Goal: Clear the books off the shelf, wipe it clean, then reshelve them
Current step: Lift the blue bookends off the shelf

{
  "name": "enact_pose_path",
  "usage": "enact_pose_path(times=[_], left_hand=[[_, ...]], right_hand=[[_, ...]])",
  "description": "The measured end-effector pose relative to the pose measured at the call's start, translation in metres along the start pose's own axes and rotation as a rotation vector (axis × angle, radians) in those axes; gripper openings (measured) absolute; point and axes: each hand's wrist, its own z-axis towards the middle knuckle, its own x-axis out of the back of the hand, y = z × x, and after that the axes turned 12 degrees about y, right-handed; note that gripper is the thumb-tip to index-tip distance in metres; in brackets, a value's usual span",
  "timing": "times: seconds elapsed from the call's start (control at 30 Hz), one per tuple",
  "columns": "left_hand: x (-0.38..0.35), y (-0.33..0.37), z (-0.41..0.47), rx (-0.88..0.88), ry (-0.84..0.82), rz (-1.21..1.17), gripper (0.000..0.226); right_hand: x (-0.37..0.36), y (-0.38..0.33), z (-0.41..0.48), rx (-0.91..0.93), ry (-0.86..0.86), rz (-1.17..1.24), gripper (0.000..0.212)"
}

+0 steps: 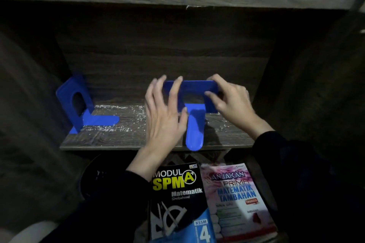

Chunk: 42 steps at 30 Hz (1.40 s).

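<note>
Partly hiding the bookend (194, 124), the left hand (164, 116) splays; right hand (231, 102) grasps it.

My two hands are bare. My left hand (164, 112) has long, slender fingers with short, rounded nails that catch a little light at their tips. My right hand (231, 100) is the same build, its outline slightly softened by blur. Each wrist comes out of a black long sleeve. My left sleeve (110, 199) is dark cloth, loose round the forearm, its cuff ending at the wrist. My right sleeve (286, 160) is the same black cloth. In the dim light its weave cannot be made out.
</note>
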Motion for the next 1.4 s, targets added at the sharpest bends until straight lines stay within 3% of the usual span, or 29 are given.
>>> enact_pose_path(times=[0.1,0.17,0.3,0.43,0.57,0.7,0.8,0.9,0.97,1.13,1.17,1.3,1.4], left_hand=[[0.026,-0.012,0.012,-0.093,-0.063,0.115,0.058],[0.047,-0.025,0.004,-0.076,-0.086,0.064,0.046],[0.093,-0.041,-0.024,0.071,-0.279,0.087,0.048],[0.116,-0.056,-0.053,0.307,-0.547,0.314,0.049],[0.133,-0.081,-0.090,0.468,-0.678,0.470,0.041],[0.143,-0.109,-0.128,0.621,-0.734,0.487,0.040],[0.139,-0.132,-0.157,0.774,-0.816,0.491,0.031],[0.127,-0.154,-0.188,0.937,-0.860,0.429,0.031],[0.117,-0.167,-0.211,1.037,-0.891,0.380,0.028],[0.093,-0.191,-0.273,1.226,-0.832,0.290,0.043],[0.089,-0.194,-0.283,1.231,-0.823,0.278,0.041],[0.079,-0.203,-0.322,1.213,-0.744,0.258,0.033],[0.076,-0.201,-0.332,1.260,-0.603,0.172,0.011]], right_hand=[[-0.003,-0.025,0.003,-0.011,-0.180,0.161,0.015],[-0.016,-0.039,0.000,-0.057,-0.277,0.289,0.019],[-0.061,-0.068,-0.022,-0.211,-0.466,0.681,0.030],[-0.121,-0.094,-0.070,-0.315,-0.618,0.810,0.024],[-0.173,-0.101,-0.136,-0.397,-0.711,0.636,0.033],[-0.201,-0.094,-0.214,-0.383,-0.915,0.344,0.036],[-0.210,-0.092,-0.262,-0.281,-1.055,-0.061,0.060],[-0.212,-0.090,-0.295,-0.354,-1.213,-0.148,0.083],[-0.215,-0.088,-0.309,-0.318,-1.230,-0.191,0.095],[-0.223,-0.085,-0.319,-0.310,-1.157,-0.242,0.094],[-0.226,-0.086,-0.319,-0.283,-1.095,-0.228,0.091],[-0.236,-0.075,-0.343,-0.308,-1.115,-0.170,0.091],[-0.233,-0.081,-0.339,-0.282,-1.098,-0.224,0.093]])
